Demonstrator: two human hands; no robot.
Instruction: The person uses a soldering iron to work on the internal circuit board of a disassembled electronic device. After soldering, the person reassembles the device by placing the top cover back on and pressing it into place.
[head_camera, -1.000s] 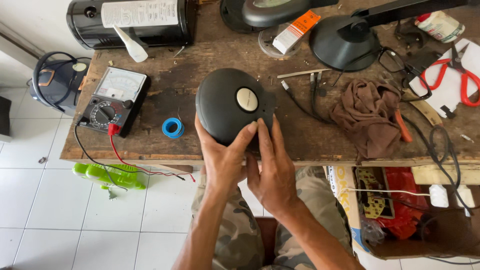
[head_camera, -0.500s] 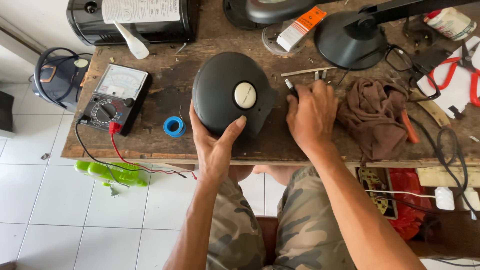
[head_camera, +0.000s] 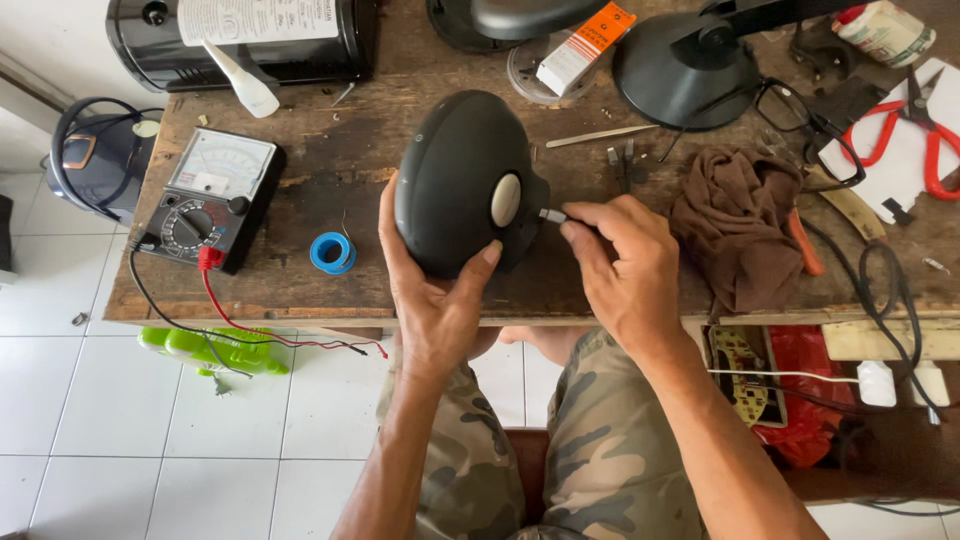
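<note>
1. Head view looks straight down on two bare forearms rising from the lower edge over camouflage trousers (head_camera: 600, 440) to the near edge of a wooden worktop (head_camera: 350, 130).
2. Left hand (head_camera: 430, 290) is turned palm up and cupped, with its fingers up the left flank and its thumb across the lower front of a dark domed device (head_camera: 455, 175).
3. That device stands tilted on the worktop edge, just above the left hand, its pale oval button (head_camera: 506, 199) facing the right hand.
4. Right hand (head_camera: 625, 265) lies knuckles up just right of the device, with thumb and forefinger pinched narrow on a small metal-tipped plug (head_camera: 553, 215), which meets the device's right side.
5. Above the right hand lies an orange and white oblong box (head_camera: 585, 45) on a clear round lid, beside a black lamp base (head_camera: 685, 70).
6. Far above the left hand, a black cylinder (head_camera: 240, 40) carries a white rectangular label.
7. Left of the left hand sit a blue roll of tape (head_camera: 332, 252) and an analogue multimeter (head_camera: 205, 195) with red and black leads.
8. Right of the right hand lie a brown rag (head_camera: 735, 225), spectacles (head_camera: 790, 110) and red-handled scissors (head_camera: 905, 125).
</note>
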